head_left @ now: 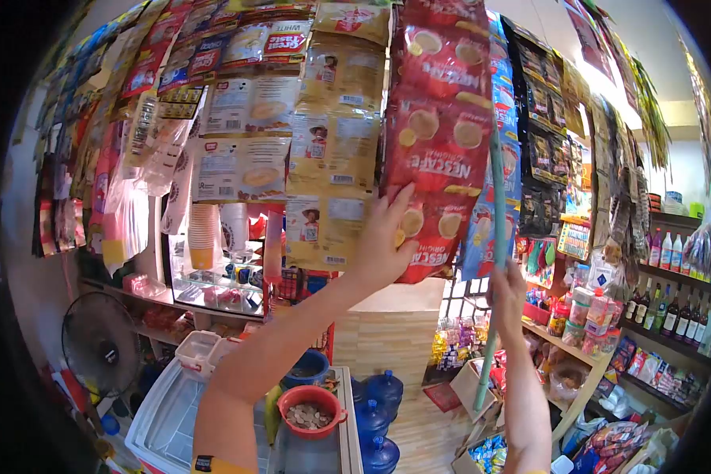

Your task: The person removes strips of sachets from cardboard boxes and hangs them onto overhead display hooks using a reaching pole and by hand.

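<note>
A hanging strip of red Nescafé coffee sachets (438, 130) runs down the middle of the head view. My left hand (389, 237) is raised against its lower left edge, thumb and fingers apart and touching the packets. Beside it hang gold sachets (330, 154), partly behind that hand. My right hand (507, 296) is closed around a long thin green pole (498, 197), which stands nearly upright along the red strip's right side. Blue sachets (504, 134) hang just behind the pole. The pole's upper tip is hard to make out among the packets.
Below are a freezer (154, 419), a red basin (321, 430) of coins and blue water jugs (383, 391). A fan (99, 344) stands at left. Bottles (675, 312) line the right shelves, and an open carton (478, 379) sits on the floor. More sachet strips hang overhead.
</note>
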Motion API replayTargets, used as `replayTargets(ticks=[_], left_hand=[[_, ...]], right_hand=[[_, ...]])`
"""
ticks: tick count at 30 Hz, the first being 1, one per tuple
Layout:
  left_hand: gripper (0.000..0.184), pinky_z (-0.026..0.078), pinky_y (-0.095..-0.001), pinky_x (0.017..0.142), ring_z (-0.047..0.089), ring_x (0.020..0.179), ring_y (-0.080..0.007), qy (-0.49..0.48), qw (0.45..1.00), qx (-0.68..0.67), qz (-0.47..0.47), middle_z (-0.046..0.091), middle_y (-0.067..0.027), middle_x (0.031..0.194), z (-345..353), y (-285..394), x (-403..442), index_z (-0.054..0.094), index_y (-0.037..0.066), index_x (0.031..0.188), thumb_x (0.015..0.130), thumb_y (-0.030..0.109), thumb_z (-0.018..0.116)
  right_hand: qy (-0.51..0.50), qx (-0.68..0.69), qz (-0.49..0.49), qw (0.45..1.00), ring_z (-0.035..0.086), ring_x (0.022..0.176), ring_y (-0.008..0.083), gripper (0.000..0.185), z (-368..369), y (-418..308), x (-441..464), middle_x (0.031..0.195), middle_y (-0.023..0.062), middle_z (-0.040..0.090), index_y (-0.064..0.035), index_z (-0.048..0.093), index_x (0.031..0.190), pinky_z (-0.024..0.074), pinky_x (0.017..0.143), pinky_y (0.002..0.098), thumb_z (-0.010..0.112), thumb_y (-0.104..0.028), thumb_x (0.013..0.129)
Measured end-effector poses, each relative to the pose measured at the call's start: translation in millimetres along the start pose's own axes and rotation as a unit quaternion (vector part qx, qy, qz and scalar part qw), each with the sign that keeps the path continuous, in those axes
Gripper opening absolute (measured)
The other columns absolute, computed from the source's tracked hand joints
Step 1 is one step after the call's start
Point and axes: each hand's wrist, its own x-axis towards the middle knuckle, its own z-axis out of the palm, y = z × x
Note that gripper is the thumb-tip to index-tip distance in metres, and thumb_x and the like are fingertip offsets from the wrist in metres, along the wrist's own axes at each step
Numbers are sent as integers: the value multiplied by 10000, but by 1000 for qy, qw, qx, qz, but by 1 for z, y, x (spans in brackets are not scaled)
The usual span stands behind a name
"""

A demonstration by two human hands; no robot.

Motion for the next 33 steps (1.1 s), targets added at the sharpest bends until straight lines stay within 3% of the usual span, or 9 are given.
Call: replayTargets(ticks=[8, 11, 13, 18, 20, 25, 27, 29, 33], left_hand=[[731, 359, -402, 965, 419, 1174, -360, 17, 998, -25, 53, 460, -241, 1215, 5, 10, 73, 349, 34, 1327, 663, 63, 655], [722, 370, -392, 956, 445, 1149, -348, 80, 990, 65, 93, 456, -235, 1219, 9, 9, 92, 363, 17, 1314, 659, 73, 662], [726, 380, -384, 946, 458, 1133, -343, 55, 997, 13, 55, 460, -232, 1213, 7, 10, 89, 363, 19, 1314, 658, 81, 668], [752, 396, -374, 928, 470, 1118, -325, 15, 1000, 2, 10, 464, -217, 1203, 9, 2, 46, 342, 20, 1323, 659, 96, 687], [763, 397, -371, 927, 468, 1127, -306, 5, 999, 46, -7, 460, -207, 1210, 11, -1, 22, 329, 17, 1328, 661, 90, 693], [742, 384, -323, 924, 463, 1124, -240, 57, 996, -60, -28, 470, -158, 1230, 14, -29, -18, 324, 59, 1345, 699, 28, 686], [714, 379, -308, 932, 461, 1133, -221, 41, 996, -66, -49, 472, -145, 1239, 12, -44, -27, 326, 61, 1344, 720, 8, 670], [656, 381, -282, 930, 474, 1108, -179, 20, 977, -161, -137, 471, -117, 1254, 12, -43, -30, 350, 46, 1325, 742, -26, 643], [641, 407, -292, 875, 514, 988, -183, 49, 995, -45, -79, 484, -109, 1222, 19, -56, -33, 379, 47, 1307, 732, -1, 658]], right_hand=[[-66, -4, -25, 998, 372, 367, 66, 205, 24, -88, 76, 526, -13, 424, -62, 538, 903, 286, 334, 211, 525, -265, 876], [-96, 6, -6, 995, 396, 361, 78, 239, 20, -97, 90, 524, -9, 428, -57, 541, 942, 302, 325, 217, 543, -285, 870], [-93, -6, 1, 996, 394, 360, 76, 239, 16, -95, 90, 524, -11, 426, -55, 546, 956, 301, 324, 218, 545, -277, 868], [-62, -46, 12, 997, 363, 404, 36, 243, 0, -53, 39, 539, -52, 400, -51, 558, 1000, 258, 355, 202, 560, -247, 856], [-45, -51, 25, 997, 349, 404, 33, 199, -10, -34, 4, 542, -54, 393, -38, 546, 950, 249, 359, 201, 553, -215, 860], [12, -87, 87, 992, 404, 494, 35, 90, -43, 30, -103, 611, -25, 446, -39, 500, 820, 308, 424, 198, 542, -117, 838], [22, -124, 77, 989, 420, 530, 39, 110, -52, 60, -141, 672, -17, 483, -20, 532, 894, 323, 450, 189, 541, -121, 851], [12, -65, 131, 989, 408, 511, 32, 264, -51, 64, -169, 705, -23, 502, -6, 543, 1103, 323, 434, 192, 529, -101, 858], [12, -57, 162, 985, 419, 477, 47, 246, -53, 68, -203, 658, -12, 482, -2, 530, 1072, 333, 412, 197, 533, -115, 853]])
